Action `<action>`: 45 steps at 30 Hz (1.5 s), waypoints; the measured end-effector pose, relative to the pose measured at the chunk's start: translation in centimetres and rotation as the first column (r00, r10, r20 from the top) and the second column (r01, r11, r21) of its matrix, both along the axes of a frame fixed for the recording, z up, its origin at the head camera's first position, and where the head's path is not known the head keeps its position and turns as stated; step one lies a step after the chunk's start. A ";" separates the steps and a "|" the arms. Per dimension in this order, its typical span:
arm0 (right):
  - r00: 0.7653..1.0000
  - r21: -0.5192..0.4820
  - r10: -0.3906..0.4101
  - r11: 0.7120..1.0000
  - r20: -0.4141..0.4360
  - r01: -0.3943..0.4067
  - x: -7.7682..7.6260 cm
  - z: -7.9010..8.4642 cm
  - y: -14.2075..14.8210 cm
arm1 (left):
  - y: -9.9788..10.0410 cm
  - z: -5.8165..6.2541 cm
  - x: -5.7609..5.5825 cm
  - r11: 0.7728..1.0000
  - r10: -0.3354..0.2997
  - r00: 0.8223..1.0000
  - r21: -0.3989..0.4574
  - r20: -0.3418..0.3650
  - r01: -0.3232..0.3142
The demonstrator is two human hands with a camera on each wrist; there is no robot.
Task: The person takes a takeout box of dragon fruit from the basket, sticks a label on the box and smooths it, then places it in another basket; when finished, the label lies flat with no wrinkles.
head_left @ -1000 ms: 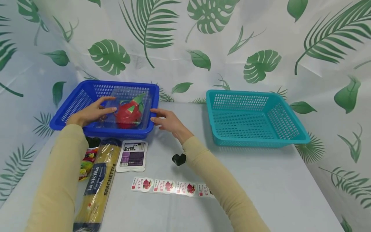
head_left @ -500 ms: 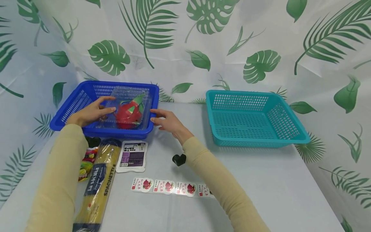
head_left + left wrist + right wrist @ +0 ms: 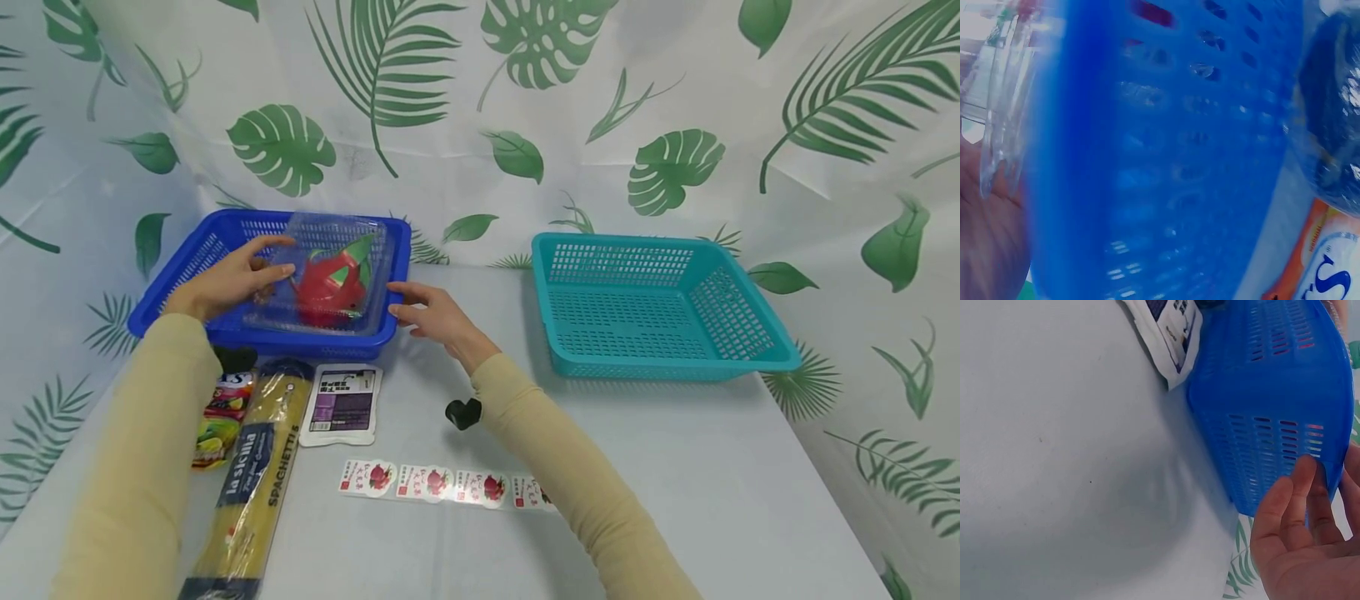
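A clear plastic box [image 3: 321, 232] sits in the blue basket [image 3: 300, 344] at the left, holding a red dragon fruit [image 3: 328, 292] with green tips. Its near left edge is tilted up a little. My left hand [image 3: 223, 282] grips the box's left edge; in the left wrist view the clear edge [image 3: 1007, 112] meets the palm side of the hand, and most fingers are hidden. At the basket's right end, my right hand [image 3: 433, 315] holds the rim. From the right wrist view, several curled fingertips [image 3: 1305, 467] press against the basket's outer wall.
A teal basket [image 3: 551, 350] stands at the right. Before the blue basket lie a spaghetti pack [image 3: 258, 475], a colourful snack bag [image 3: 219, 421] and a white-and-purple packet [image 3: 342, 404]. A strip of dragon fruit stickers [image 3: 427, 483] lies in front.
The clear box has shifted and tilted slightly, its left side rising. My left hand has moved a little up and left with it. My right hand has stayed at the basket rim.
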State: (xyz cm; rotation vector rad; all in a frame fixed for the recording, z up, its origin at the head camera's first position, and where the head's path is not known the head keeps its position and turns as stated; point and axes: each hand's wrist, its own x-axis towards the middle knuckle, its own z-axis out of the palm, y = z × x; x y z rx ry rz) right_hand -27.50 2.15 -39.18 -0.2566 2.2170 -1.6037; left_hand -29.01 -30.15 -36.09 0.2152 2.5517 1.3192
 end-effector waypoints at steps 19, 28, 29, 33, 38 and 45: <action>0.946 -0.013 -0.124 0.992 -0.301 0.126 0.7 2.1 -0.9 | 1.1 4.1 -0.1 1.000 -0.011 0.989 0.027 -0.145 0.015; 0.913 -0.128 -0.080 0.991 -0.400 0.031 1.6 4.6 -2.1 | 2.2 5.0 -0.2 0.997 -0.036 0.988 0.058 -0.151 0.045; 0.908 -0.128 -0.090 0.991 -0.409 0.040 1.7 4.8 -2.1 | 2.4 5.2 -0.1 0.997 -0.039 0.987 0.066 -0.154 0.049; 0.900 -0.151 -0.156 0.983 -0.406 0.102 2.2 5.4 -2.2 | 3.2 5.7 0.3 0.994 -0.045 0.982 0.092 -0.182 0.063; 0.908 -0.161 -0.243 0.967 -0.340 0.199 2.8 6.3 -1.9 | 4.4 6.0 0.8 0.994 -0.037 0.979 0.097 -0.199 0.057; 0.901 -0.184 -0.341 0.936 -0.270 0.299 2.9 6.9 -0.5 | 7.1 6.0 1.7 0.995 -0.050 0.978 0.078 -0.201 0.067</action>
